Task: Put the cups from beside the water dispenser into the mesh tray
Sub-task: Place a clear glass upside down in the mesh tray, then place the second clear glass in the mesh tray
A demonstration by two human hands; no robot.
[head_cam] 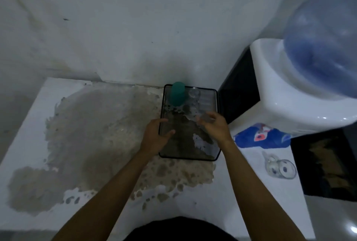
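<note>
The scene is dim and carries a cool blue-green cast, with soft, muddy detail throughout. A dark shadow pools on the wall (135,28) just behind the far edge of the mesh tray (218,105). Small bright glints sit on the white water dispenser (270,86) and on the glossy floor (345,227) at the bottom right corner. The blue bottle (324,47) is smeared by motion blur. Wide-angle distortion bends the wall line and the counter (38,124) edges outward. The glass cups (281,167) near the counter's right edge look hazy.
</note>
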